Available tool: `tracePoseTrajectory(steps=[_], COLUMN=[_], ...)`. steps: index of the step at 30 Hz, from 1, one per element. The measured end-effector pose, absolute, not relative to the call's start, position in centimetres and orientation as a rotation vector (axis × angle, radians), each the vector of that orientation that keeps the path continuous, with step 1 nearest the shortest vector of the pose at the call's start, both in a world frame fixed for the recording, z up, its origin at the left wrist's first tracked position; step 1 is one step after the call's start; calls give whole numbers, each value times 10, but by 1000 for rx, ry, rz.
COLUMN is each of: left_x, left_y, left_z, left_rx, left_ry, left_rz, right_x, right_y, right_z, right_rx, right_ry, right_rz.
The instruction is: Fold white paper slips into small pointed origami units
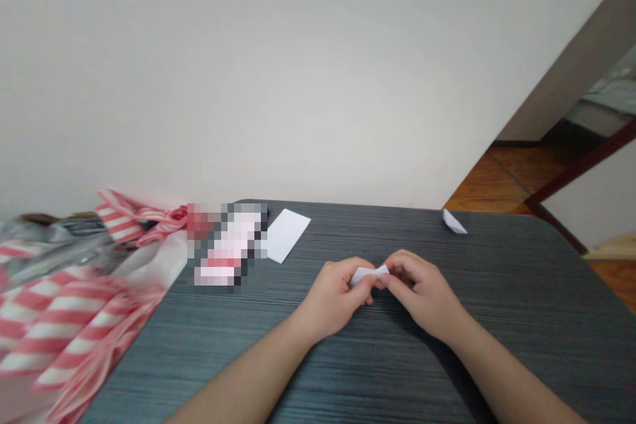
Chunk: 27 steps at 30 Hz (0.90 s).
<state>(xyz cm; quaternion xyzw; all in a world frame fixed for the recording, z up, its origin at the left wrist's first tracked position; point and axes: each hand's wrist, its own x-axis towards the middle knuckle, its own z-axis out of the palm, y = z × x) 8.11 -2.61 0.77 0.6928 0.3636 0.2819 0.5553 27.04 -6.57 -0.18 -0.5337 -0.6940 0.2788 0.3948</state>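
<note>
A small folded piece of white paper [366, 273] is held between my two hands, just above the dark table. My left hand [342, 288] pinches its left part with thumb and fingers. At its right end, the thumb and fingertips of my right hand [420, 288] are closed on the same paper. The fingers cover part of it, so its full shape is hidden. Beyond my right hand, a folded white paper piece [454, 222] lies near the table's far edge. A flat white sheet of paper [288, 235] rests farther left.
The dark wood-grain table [318, 377] stands against a pale wall [318, 79]. A blurred-out, phone-like object [231, 245] lies at its left edge. Red-and-white striped cloth [59, 318] and clear plastic are heaped left of the table. Wooden floor [489, 179] shows at the right.
</note>
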Motion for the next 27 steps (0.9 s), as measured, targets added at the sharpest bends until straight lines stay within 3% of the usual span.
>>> tracePoseTrajectory(steps=[27], left_x=[84], left_y=[-25], left_z=[1], left_rx=[1375], left_ry=[786], left_rz=[624], right_x=[274], right_y=[-66], right_z=[-1], right_rx=[-1095], right_ry=[-1823], right_rz=[700])
